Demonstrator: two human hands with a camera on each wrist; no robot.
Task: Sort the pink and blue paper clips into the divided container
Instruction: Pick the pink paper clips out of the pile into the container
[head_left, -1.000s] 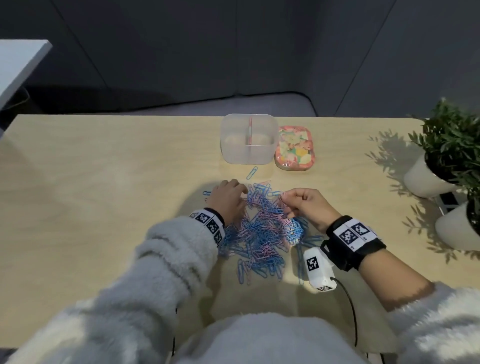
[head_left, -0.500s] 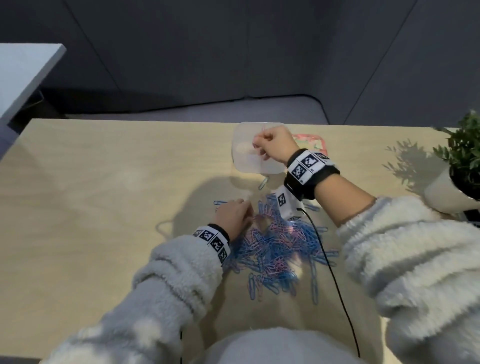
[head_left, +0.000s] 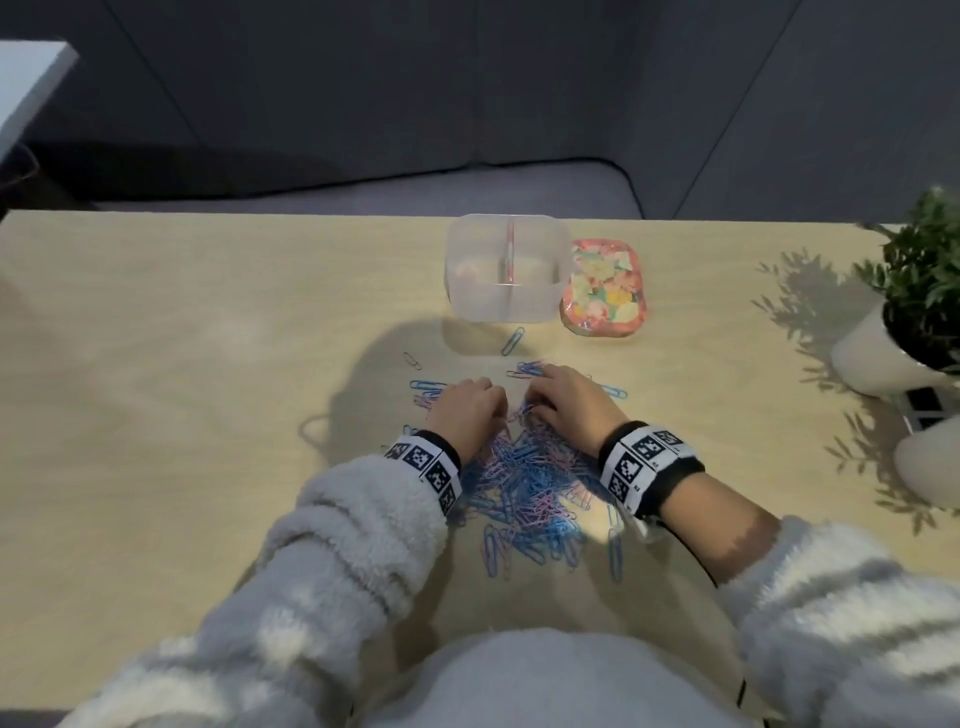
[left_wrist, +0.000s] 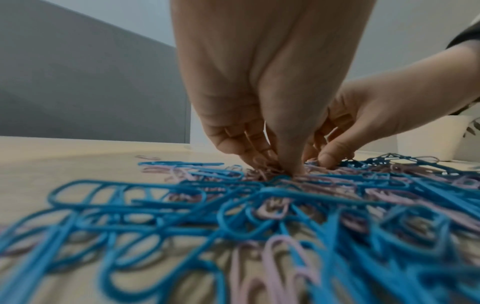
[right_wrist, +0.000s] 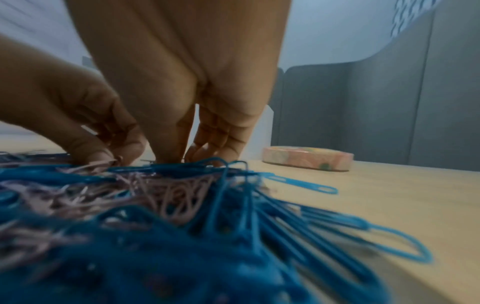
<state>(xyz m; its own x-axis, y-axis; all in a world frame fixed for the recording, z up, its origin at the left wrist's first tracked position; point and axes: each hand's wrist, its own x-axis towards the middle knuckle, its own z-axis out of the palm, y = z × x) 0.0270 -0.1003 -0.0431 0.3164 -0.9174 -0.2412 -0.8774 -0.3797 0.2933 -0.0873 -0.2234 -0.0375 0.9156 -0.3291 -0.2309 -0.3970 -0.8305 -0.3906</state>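
Paper clips (head_left: 524, 483), pink and blue mixed, lie in a loose heap on the table (head_left: 182, 364) in front of us, with a few strays between the heap and the clear divided container (head_left: 506, 275), which stands further back just beside a flowered lid (head_left: 605, 288). We have both hands at the far edge of the heap, close together: the left hand (head_left: 465, 413) pinches pink clips with its fingertips (left_wrist: 291, 166), while the right hand (head_left: 563, 405) has its fingers curled down into the clips, though we cannot tell whether it grips one. Potted plants (head_left: 919, 291) stand at the table's right edge.
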